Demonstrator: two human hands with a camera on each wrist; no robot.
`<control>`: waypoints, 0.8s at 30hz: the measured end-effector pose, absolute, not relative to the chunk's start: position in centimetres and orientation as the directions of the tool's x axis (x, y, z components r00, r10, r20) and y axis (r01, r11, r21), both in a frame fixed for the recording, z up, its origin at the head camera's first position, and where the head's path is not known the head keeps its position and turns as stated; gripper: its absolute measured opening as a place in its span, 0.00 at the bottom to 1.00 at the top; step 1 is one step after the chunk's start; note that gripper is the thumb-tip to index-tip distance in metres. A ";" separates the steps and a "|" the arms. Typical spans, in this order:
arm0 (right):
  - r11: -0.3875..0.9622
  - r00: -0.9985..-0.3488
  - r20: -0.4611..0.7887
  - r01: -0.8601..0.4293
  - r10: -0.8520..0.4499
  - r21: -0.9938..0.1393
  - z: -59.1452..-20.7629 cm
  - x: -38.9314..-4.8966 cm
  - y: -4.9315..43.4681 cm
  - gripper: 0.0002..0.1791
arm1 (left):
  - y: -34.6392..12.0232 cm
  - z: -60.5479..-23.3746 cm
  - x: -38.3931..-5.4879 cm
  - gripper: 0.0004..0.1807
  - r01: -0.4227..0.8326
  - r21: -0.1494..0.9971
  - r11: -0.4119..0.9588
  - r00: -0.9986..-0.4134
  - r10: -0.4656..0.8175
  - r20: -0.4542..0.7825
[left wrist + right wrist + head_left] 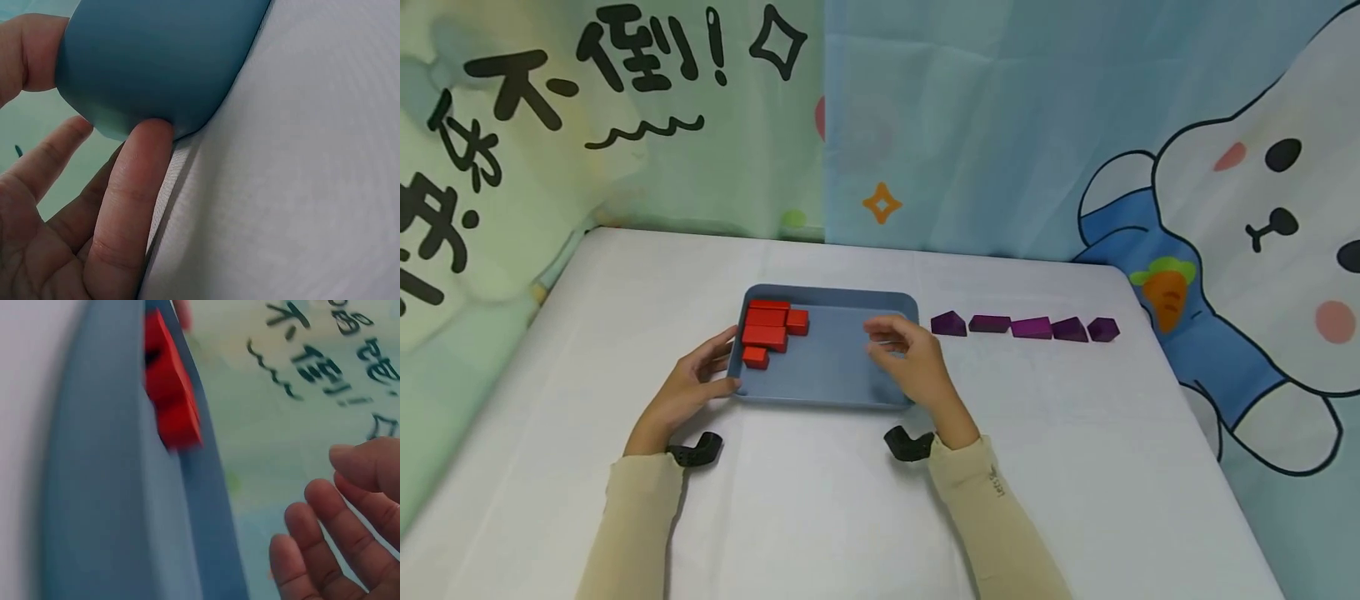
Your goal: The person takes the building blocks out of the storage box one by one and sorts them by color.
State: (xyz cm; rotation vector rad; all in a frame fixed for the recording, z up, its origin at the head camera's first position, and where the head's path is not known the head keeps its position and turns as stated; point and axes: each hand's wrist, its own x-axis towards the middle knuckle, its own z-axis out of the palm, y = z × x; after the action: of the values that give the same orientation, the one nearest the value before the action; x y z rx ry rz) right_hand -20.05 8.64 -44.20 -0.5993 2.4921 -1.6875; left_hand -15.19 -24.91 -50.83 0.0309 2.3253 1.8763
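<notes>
Blue-grey tray [823,358] with five red blocks [765,337], held at one corner

Tray: one, on the white table [820,517]; whether its held corner was raised could not be told. Red blocks: five, grouped at the tray's left end. Purple blocks [1032,328]: five, in a row on the table, the first just beside the tray's right wall.

Left hand [685,387]: thumb and fingers apart from each other, gripping the tray's near left corner between them. Right hand [912,367]: above the tray's right end, fingers loosely bent, thumb apart from them, nothing held.

Hazards, as judged: a lift by the left hand alone would likely have tilted the tray and sent the red blocks sliding; a shove rightward could have struck the first purple block; a careless sweep of the right hand might have caught the right rim.
</notes>
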 end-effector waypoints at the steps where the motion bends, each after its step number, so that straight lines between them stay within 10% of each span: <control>1: 0.317 -0.918 0.142 -0.268 -0.369 -0.910 -44.4 -20.0 7.8 0.19 | -24.9 -50.8 -15.2 0.47 -0.082 0.973 0.218 -0.988 0.110 -0.108; 24: 0.561 -0.917 0.002 -0.246 -0.399 -0.790 -47.9 -19.9 -5.3 0.18 | -25.1 -51.2 -15.4 0.46 -0.050 0.977 0.207 -0.990 0.117 -0.075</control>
State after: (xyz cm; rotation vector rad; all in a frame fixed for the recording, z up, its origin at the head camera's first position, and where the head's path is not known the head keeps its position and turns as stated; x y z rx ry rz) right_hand -19.93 -5.30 -47.87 -0.5463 2.6153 -1.2821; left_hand -15.36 -25.13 -51.19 0.0647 2.3340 1.8982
